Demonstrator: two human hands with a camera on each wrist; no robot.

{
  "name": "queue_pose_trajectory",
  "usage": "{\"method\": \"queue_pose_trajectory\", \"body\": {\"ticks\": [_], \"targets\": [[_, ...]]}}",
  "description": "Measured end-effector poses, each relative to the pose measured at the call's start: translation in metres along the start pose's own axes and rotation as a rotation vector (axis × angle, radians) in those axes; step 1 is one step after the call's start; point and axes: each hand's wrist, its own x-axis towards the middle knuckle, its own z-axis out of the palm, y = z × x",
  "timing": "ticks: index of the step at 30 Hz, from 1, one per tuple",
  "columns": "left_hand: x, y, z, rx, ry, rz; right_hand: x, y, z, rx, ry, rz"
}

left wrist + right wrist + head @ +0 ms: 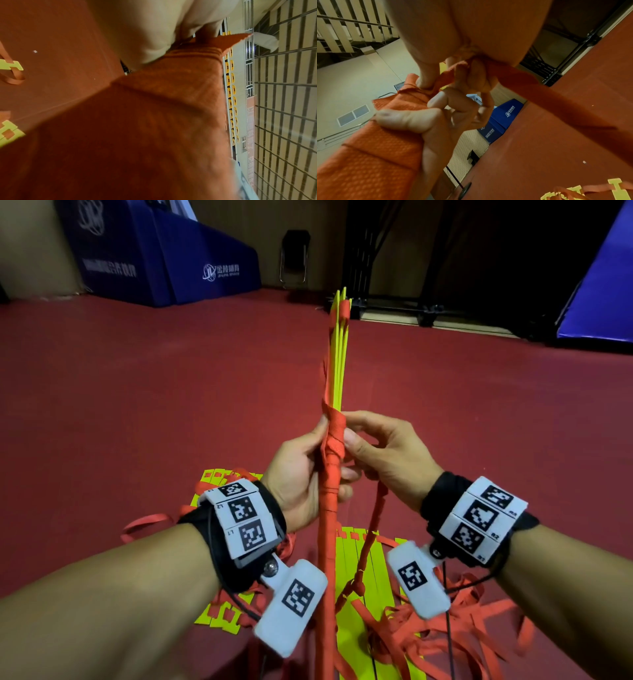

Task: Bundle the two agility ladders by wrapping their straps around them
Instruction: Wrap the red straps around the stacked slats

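At frame centre I see one upright ladder bundle [337, 378], its yellow rungs bound in red strap [334, 440]; a second ladder [356, 577] lies spread on the floor below. My left hand [301, 470] curls round the bundle, while my right hand [383, 453] pinches the strap at the topmost wrap.

You stand on a red floor [137, 378], blue padded mats [164, 258] and a black folding chair [294, 256] against the dim far wall.

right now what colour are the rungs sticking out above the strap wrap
Yellow-green rungs, above the red-orange strap wrap. Clearest in the head view.
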Motion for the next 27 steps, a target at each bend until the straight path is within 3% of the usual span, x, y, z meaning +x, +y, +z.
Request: {"method": "queue_pose_trajectory", "body": {"ticks": [6, 9, 13, 17, 22, 27], "targets": [[0.000, -0.006, -0.001, -0.025, -0.081, -0.054, -0.004, -0.004, -0.002, 0.171, -0.178, 0.080], [0.001, -0.010, -0.004, 0.033, -0.065, -0.059, -0.003, -0.005, -0.002, 0.190, -0.167, 0.080], [0.005, -0.014, -0.008, 0.149, 0.059, -0.019, -0.001, -0.005, 0.003, 0.159, -0.072, 0.058], [0.010, -0.015, -0.008, 0.248, 0.294, 0.178, -0.001, -0.002, 0.004, 0.049, -0.015, 0.068], [0.012, -0.019, -0.010, 0.348, 0.412, 0.306, 0.003, -0.003, 0.005, 0.046, 0.097, 0.112], [0.013, -0.018, -0.011, 0.397, 0.443, 0.368, 0.001, -0.002, 0.004, 0.093, 0.107, 0.148]]}}
